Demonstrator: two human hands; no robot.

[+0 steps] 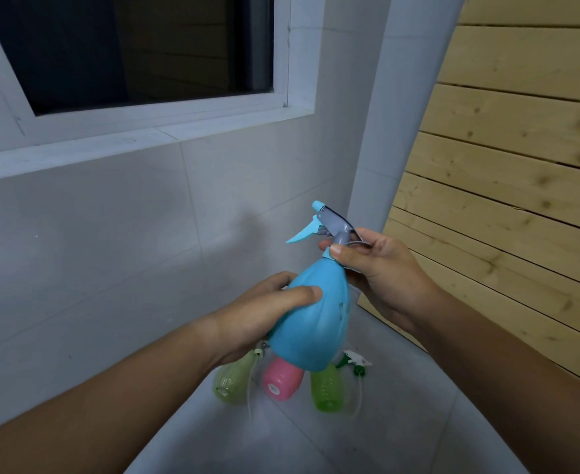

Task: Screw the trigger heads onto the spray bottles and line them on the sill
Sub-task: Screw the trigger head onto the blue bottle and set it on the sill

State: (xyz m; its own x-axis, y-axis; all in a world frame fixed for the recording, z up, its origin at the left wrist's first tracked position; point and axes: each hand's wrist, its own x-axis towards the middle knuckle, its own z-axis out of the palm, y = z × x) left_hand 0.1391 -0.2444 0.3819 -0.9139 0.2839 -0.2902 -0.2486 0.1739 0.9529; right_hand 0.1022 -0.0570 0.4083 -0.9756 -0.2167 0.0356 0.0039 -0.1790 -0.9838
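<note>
Below the window, your left hand (264, 309) wraps the blue bottle (312, 319); right hand (381, 268) fingers pinch its trigger head (333, 224); three bottles (281, 378) lie on the floor.

1. A dark window pane (138, 46) fills the far upper left, set in a white frame (283, 63).
2. A wall of large pale grey tiles (110, 251) runs beneath the window, down to the floor.
3. A pale grey tiled corner column (384, 131) stands upright right of the window.
4. A wall of light horizontal wooden planks (521, 148), knotted, covers the right side.
5. A pale grey tiled floor (401, 439) lies near, between the two walls.
</note>
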